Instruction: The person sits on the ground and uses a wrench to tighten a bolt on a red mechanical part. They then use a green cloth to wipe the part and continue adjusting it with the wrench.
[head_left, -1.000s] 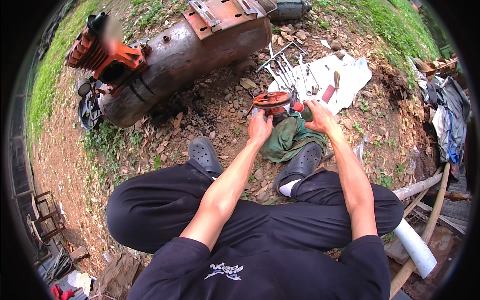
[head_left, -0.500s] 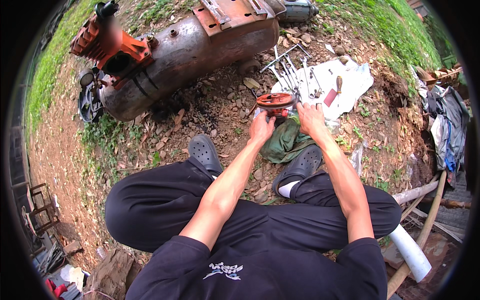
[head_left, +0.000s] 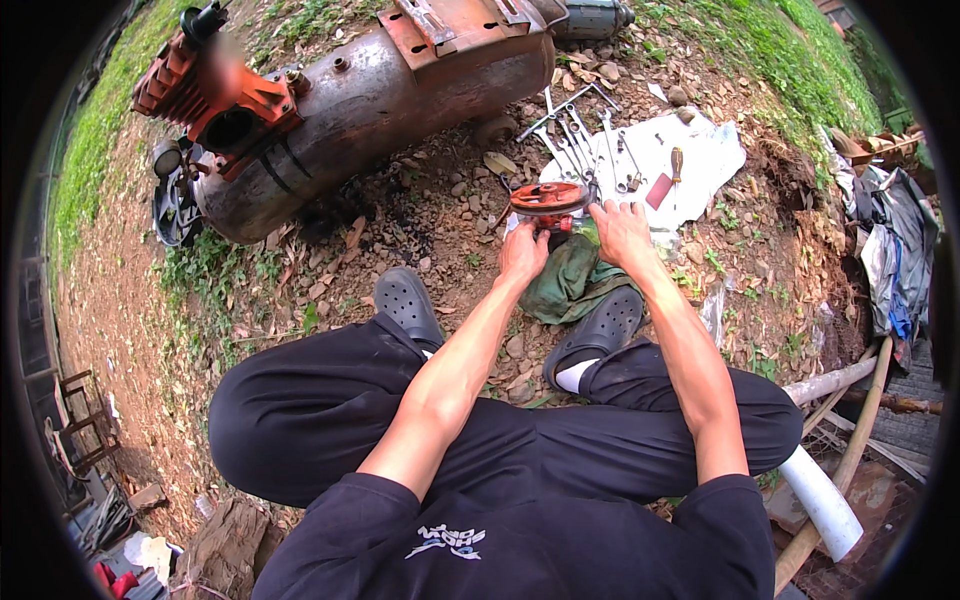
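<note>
An orange spoked pulley wheel [head_left: 548,196] with a dark rim sits in front of me, with orange-red parts under it. My left hand [head_left: 524,252] is closed on the lower part of this pulley assembly, from its near left side. My right hand [head_left: 622,237] is at its right side, fingers bent together by a small dark piece beside the rim. What those fingers hold is too small to make out. Directly below lies a crumpled green cloth [head_left: 568,285], with a clear plastic bottle [head_left: 584,234] partly hidden between my hands.
A rusty compressor tank [head_left: 375,105] with an orange pump head [head_left: 225,110] lies at the far left. Several wrenches [head_left: 572,145] and a screwdriver [head_left: 677,165] rest on a white sheet [head_left: 710,155]. Poles [head_left: 850,450] and a white pipe [head_left: 822,505] are at my right.
The pulley wheel has tilted slightly, showing more of its top face. Both hands keep nearly the same places; the view has shifted a little.
</note>
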